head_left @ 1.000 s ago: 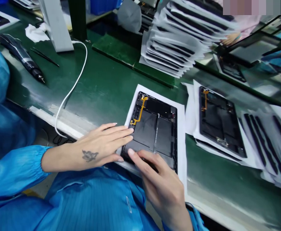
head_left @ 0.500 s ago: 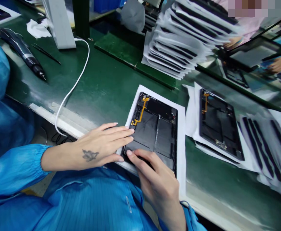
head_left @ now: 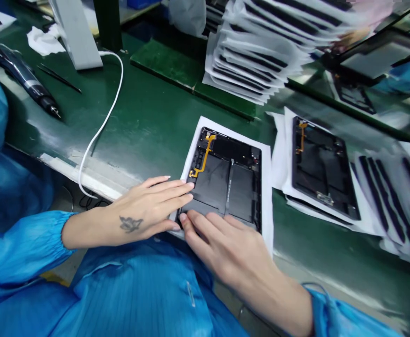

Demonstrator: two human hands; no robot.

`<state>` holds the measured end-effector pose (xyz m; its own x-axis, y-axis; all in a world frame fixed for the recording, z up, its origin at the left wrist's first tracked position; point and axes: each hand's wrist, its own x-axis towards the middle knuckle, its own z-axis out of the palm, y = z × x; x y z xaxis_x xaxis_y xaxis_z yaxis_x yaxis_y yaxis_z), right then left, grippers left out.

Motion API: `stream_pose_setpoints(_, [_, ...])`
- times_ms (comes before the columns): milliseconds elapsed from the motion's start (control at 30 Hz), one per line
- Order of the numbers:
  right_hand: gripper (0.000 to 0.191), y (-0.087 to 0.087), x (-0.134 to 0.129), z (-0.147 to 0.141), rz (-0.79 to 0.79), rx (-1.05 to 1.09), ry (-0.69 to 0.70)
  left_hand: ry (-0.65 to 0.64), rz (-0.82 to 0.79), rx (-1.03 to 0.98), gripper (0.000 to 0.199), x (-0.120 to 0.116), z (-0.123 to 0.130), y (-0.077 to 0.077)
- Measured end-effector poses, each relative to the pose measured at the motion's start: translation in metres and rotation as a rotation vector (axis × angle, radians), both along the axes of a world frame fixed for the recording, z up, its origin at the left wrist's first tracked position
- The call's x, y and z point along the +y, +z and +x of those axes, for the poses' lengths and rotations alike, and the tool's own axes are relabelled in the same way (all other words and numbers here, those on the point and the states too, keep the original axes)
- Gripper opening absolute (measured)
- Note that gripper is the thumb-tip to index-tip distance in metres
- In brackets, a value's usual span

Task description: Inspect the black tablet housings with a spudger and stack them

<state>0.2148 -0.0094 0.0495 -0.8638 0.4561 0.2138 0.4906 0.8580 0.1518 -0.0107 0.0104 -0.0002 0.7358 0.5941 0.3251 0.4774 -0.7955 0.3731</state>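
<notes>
An opened tablet housing [head_left: 210,187] lies on a white sheet [head_left: 268,187], with dark battery cells and an orange flex cable [head_left: 205,161] along its left side. My left hand [head_left: 148,210] is stretched out flat, its fingertips resting on the housing's left edge. Over the near left corner, my right hand [head_left: 226,243] has its fingers bent and its thumb and index tips close together. Whatever is between those tips is hidden. The palm and fingers cover the near end of the housing.
Right of the sheet, a second opened housing [head_left: 322,168] lies on white sheets beside several wrapped panels [head_left: 387,196]. A tall wrapped stack [head_left: 247,65] stands behind. At left are an electric screwdriver [head_left: 25,79], black tweezers [head_left: 60,78], a white cable [head_left: 102,126] and crumpled tissue [head_left: 45,41].
My right hand has turned and flattened over the near end of the housing, its forearm swinging out to the right. My left hand stays at the left edge. The view has shifted slightly.
</notes>
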Motion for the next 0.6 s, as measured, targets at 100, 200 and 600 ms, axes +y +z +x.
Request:
stream_pose_setpoints(100, [0.033, 0.0022, 0.004, -0.0005, 0.004, -0.009, 0.035, -0.003, 0.038, 0.05, 0.049, -0.0001, -0.0007, 0.0])
stream_pose_setpoints(200, [0.03, 0.0008, 0.0, 0.0, 0.01, -0.026, 0.02, 0.005, 0.044, 0.075, 0.049, -0.0011, -0.0009, -0.0013])
stream_pose_setpoints(600, [0.03, 0.0024, 0.0015, 0.0087, -0.121, 0.068, -0.029, -0.01, 0.093, 0.041, 0.047, 0.0002, -0.0053, -0.0023])
